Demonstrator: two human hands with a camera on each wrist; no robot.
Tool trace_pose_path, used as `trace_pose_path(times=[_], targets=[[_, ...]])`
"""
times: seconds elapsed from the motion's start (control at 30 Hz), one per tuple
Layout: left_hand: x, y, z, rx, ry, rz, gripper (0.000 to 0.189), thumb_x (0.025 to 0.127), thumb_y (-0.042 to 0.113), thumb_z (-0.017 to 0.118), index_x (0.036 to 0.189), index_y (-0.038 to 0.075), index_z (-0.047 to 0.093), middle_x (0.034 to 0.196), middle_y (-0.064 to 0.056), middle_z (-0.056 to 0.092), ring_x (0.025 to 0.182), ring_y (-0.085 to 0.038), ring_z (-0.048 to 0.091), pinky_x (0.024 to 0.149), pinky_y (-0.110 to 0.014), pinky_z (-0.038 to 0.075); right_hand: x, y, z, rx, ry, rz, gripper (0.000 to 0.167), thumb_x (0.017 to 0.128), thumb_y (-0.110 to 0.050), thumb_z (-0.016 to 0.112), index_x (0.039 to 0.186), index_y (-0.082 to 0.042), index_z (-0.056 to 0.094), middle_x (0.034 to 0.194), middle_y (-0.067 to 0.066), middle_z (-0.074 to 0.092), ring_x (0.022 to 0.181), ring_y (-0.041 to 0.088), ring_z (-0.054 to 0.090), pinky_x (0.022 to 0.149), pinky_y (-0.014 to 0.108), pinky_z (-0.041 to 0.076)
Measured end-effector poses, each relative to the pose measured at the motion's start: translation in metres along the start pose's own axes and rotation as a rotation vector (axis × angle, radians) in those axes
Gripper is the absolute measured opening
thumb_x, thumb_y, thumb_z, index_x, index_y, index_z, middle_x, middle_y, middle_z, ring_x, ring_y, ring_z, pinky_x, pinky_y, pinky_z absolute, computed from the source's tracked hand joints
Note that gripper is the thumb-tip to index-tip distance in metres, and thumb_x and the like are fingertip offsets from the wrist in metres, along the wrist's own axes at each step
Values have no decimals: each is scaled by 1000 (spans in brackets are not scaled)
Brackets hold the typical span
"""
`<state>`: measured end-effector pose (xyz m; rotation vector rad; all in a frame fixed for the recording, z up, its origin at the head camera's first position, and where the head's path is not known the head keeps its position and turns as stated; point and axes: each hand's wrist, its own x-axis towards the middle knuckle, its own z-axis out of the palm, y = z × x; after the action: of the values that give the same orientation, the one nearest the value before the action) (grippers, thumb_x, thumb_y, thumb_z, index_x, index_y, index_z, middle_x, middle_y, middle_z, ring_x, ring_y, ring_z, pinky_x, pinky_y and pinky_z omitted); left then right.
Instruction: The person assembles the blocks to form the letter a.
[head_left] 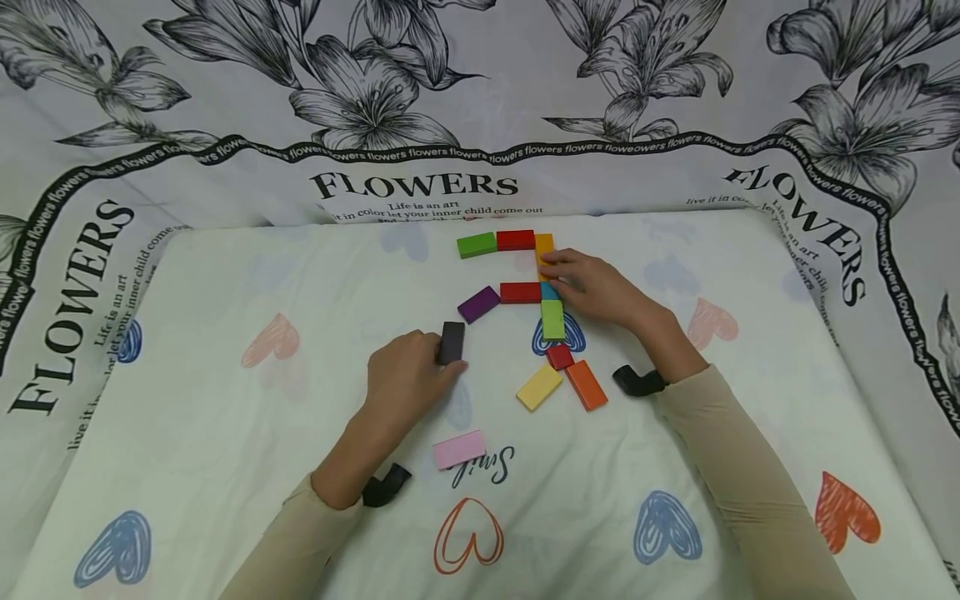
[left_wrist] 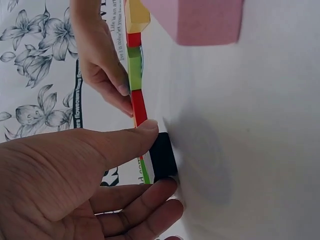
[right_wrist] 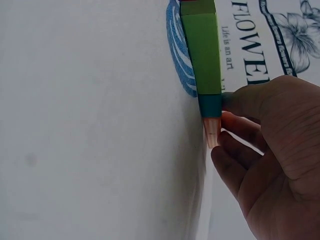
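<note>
My left hand (head_left: 408, 371) pinches a black block (head_left: 452, 343) between thumb and fingers, as the left wrist view also shows. The fingers of my right hand (head_left: 600, 287) touch the right side of a yellow-orange block (head_left: 543, 244), while its thumb lies against a small blue block (head_left: 550, 291). Below the blue block a light green block (head_left: 552, 320) continues the column. A red block (head_left: 520, 292) reaches left from it, with a purple block (head_left: 478, 304) slanting off its end. Another red block (head_left: 515, 240) and a green block (head_left: 477, 245) form the top row.
Below the column lie a small red block (head_left: 559, 357), a yellow block (head_left: 539, 387) and an orange block (head_left: 587, 385). A pink block (head_left: 460, 450) rests apart, nearer me. Everything lies on a white heart-printed cloth (head_left: 225, 467), with a floral cloth (head_left: 510, 83) beyond it.
</note>
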<state>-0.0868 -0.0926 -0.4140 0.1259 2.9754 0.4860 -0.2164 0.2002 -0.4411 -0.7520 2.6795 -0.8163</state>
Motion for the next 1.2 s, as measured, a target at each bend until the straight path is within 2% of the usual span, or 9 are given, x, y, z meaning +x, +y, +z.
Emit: trace_pose_path(times=[0.3, 0.7, 0.93, 1.2], targets=[[4, 4, 2, -15, -5, -7, 40, 89, 40, 85, 96, 1, 78, 74, -8, 66, 65, -21, 55, 55, -28, 34, -1, -1, 0, 9, 4, 4, 42, 107, -14, 61, 148, -7, 61, 162, 11, 52, 154, 33, 44, 125, 52, 43], [4, 5, 2, -3, -4, -1, 42, 90, 42, 84, 97, 1, 78, 75, -9, 67, 65, -21, 55, 55, -28, 35, 0, -2, -1, 1, 12, -14, 42, 107, -13, 61, 148, -6, 61, 161, 13, 53, 153, 34, 45, 125, 52, 42], [2, 4, 4, -18, 14, 15, 39, 91, 40, 84, 84, 4, 73, 69, -7, 61, 62, -20, 52, 54, -29, 33, 0, -1, -1, 0, 14, -18, 42, 106, -12, 62, 148, -6, 61, 160, 13, 54, 153, 35, 45, 125, 53, 42], [0, 5, 5, -36, 22, 59, 32, 91, 34, 83, 79, 7, 71, 64, -3, 55, 60, -18, 48, 51, -29, 29, -1, -2, -1, -5, 8, -15, 41, 106, -12, 62, 146, -4, 62, 160, 15, 54, 153, 36, 45, 125, 53, 41]])
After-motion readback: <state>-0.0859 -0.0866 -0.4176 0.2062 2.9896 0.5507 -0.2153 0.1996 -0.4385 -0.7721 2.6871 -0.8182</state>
